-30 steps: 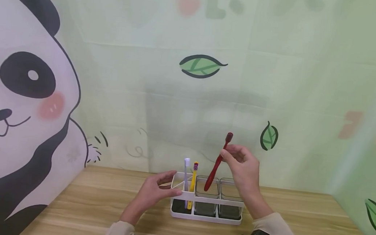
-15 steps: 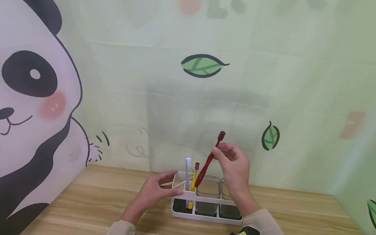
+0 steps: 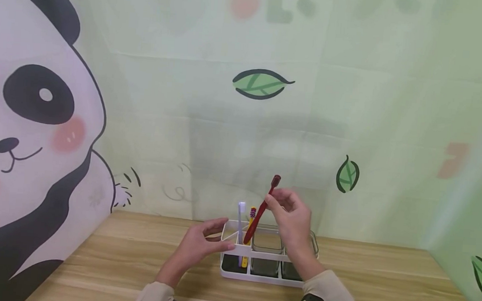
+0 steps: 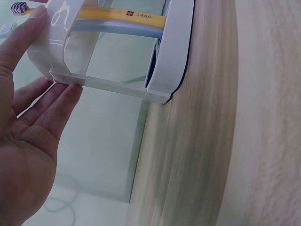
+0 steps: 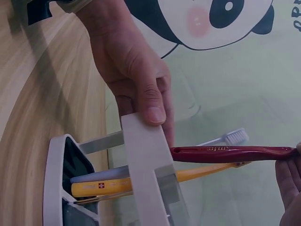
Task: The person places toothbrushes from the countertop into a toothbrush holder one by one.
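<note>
A white toothbrush holder (image 3: 263,279) stands on the table. My left hand (image 3: 197,240) grips the left end of its upper rim, thumb in front and fingers behind. In the left compartment stand a pale purple toothbrush (image 3: 240,220) and a yellow toothbrush (image 4: 117,15). My right hand (image 3: 295,224) pinches a dark red toothbrush (image 3: 259,218) near its neck, bristle head up and tilted to the right. The handle's lower end (image 5: 176,154) is at rim height by the left compartment; whether it touches the rim I cannot tell.
Clear square cups (image 3: 267,240) fill the holder's middle and right compartments, the right one partly hidden by my right hand. The wooden table (image 3: 116,253) meets a pale green printed cloth (image 3: 152,93) behind the holder.
My right hand has moved left with the red toothbrush, then dropped slightly, bringing its lower end from the middle cup to the left compartment. The left hand keeps its grip on the holder.
</note>
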A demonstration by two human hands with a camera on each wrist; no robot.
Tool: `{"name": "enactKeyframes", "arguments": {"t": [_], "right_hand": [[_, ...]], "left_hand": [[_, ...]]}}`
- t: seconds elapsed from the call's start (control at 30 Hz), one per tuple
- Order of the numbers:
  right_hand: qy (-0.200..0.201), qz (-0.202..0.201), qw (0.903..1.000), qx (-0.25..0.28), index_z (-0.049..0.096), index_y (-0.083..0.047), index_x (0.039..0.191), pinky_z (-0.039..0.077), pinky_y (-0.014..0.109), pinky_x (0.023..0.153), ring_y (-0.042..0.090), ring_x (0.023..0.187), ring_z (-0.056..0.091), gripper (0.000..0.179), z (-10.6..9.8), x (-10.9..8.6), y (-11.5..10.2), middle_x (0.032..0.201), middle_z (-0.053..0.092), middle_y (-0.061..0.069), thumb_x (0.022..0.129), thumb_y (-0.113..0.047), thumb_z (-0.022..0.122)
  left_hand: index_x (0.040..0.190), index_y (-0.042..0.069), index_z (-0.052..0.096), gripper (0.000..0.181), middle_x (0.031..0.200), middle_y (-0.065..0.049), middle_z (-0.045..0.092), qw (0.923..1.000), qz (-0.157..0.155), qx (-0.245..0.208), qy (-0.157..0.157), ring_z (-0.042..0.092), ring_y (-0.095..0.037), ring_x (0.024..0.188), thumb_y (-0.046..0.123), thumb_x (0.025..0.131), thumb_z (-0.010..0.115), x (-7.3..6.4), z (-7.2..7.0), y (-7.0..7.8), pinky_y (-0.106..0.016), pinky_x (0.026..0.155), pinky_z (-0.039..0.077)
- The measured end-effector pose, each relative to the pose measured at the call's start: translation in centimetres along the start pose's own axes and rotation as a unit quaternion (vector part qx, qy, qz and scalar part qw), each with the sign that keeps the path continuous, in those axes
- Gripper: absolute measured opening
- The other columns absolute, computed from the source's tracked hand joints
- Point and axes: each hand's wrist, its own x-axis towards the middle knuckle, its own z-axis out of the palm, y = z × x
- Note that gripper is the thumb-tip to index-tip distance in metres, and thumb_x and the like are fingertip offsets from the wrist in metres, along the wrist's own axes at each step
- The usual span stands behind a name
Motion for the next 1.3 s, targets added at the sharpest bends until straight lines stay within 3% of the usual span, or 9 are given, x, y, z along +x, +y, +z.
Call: {"name": "enactKeyframes", "arguments": {"t": [0.7, 1.3], "right_hand": [[0.004, 0.009, 0.999, -0.043, 0.074, -0.005, 0.11, 0.058, 0.025, 0.089, 0.022, 0.101, 0.07, 0.022, 1.0, -1.9, 2.4, 0.106, 0.075, 0.006, 0.097, -0.021, 0.082], [-0.045, 0.027, 0.9972, -0.054, 0.073, -0.006, 0.11, 0.061, 0.022, 0.084, 0.021, 0.096, 0.071, 0.017, 1.4, -3.3, 4.2, 0.103, 0.074, 0.005, 0.096, -0.013, 0.081]], "left_hand": [[0.148, -0.004, 0.059, 0.072, 0.143, -0.026, 0.063, 0.9999, 0.0, 0.011, 0.0, 0.065, -0.042, 0.126, 0.02, 0.087, 0.091, 0.1, 0.0, 0.2, -0.046, 0.102, 0.058], [0.147, -0.004, 0.059, 0.073, 0.141, -0.025, 0.064, 1.0, 0.006, 0.007, 0.0, 0.066, -0.041, 0.126, 0.02, 0.086, 0.092, 0.0, -0.1, 0.0, -0.043, 0.1, 0.06]]}}
